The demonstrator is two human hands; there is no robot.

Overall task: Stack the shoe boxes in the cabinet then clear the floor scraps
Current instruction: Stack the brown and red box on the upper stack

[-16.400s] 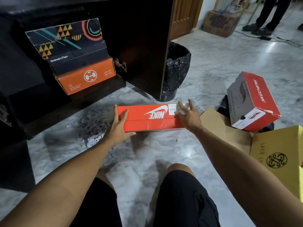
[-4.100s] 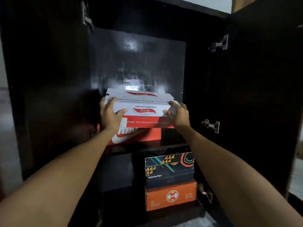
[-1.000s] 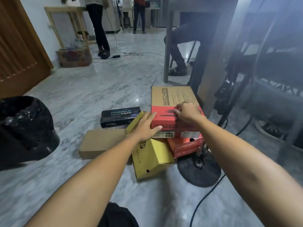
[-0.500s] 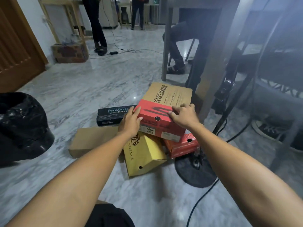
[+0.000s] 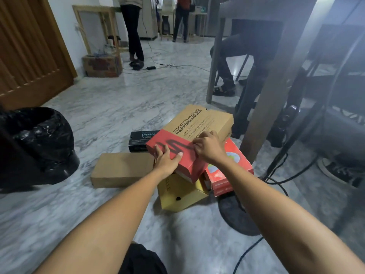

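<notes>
Five shoe boxes crowd the marble floor [image 5: 118, 107] beside a bin lined with a black bag [image 5: 37, 143]. Uppermost is the red and tan Skechers box [image 5: 199, 125], tilted, propped on a yellow box [image 5: 183, 196] and a red box [image 5: 235, 171]. A plain brown box [image 5: 122, 169] lies flat to the left, and a black box [image 5: 141, 138] sits behind it. Both hands grip the Skechers box: the left hand [image 5: 167, 161] curls over its near red corner, and the right hand [image 5: 208, 147] clasps the lid's right side with bent fingers. A black cable [image 5: 248, 252] trails across the floor at lower right.
</notes>
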